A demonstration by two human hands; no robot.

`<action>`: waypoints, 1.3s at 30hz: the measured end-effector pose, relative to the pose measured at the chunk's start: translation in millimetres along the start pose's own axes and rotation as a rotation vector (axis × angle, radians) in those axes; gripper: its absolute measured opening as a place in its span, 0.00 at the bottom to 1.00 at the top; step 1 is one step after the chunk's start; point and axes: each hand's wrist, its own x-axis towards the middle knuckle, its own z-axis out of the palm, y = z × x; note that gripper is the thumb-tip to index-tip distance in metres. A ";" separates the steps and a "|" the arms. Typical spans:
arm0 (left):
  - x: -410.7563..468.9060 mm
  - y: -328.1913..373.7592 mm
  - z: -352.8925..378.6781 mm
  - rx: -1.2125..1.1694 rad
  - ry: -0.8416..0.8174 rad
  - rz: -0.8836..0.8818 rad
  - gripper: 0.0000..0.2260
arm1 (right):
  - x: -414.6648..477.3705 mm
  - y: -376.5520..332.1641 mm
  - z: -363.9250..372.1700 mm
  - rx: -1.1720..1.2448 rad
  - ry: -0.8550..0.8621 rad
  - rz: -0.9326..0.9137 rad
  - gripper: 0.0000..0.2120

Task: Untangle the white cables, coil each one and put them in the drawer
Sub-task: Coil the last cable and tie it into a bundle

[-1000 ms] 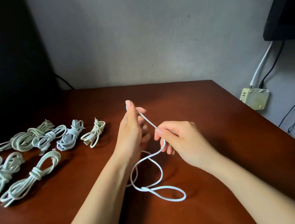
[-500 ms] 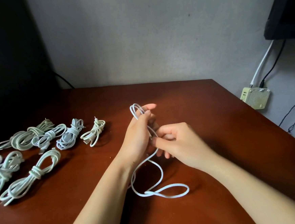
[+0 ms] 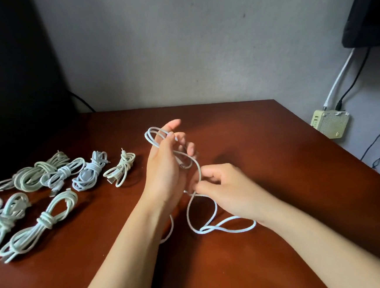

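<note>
A loose white cable (image 3: 216,227) lies partly on the brown table (image 3: 265,165), its free loops trailing in front of my hands. My left hand (image 3: 163,168) is raised in the middle, with two loops of this cable wound over its fingers and held under the thumb. My right hand (image 3: 229,188) sits lower and to the right, pinching the cable's strand between thumb and fingertips just below the left palm. Several coiled and knotted white cables (image 3: 82,172) lie in two rows at the left. No drawer is in view.
A black object (image 3: 9,78) stands at the back left with a dark cord behind it. A small beige box (image 3: 329,122) with a white and a black wire hangs on the wall at the right, under a dark screen (image 3: 369,9).
My left hand has gained a second loop of cable over its fingers. My right hand has dropped lower along the strand, and the loose loops on the table have shifted right.
</note>
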 end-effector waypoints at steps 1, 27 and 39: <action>0.4 1.3 0.0 -0.030 -0.001 -0.012 0.12 | 0.1 0.1 -2.8 -0.024 0.013 -0.020 0.07; -2.4 23.2 -19.9 -0.327 -0.285 -0.343 0.11 | 0.7 8.0 -36.7 -0.882 0.133 -0.196 0.16; -2.6 22.9 -22.0 -0.308 -0.312 -0.343 0.12 | 0.4 7.7 -30.5 -1.110 0.085 -0.292 0.20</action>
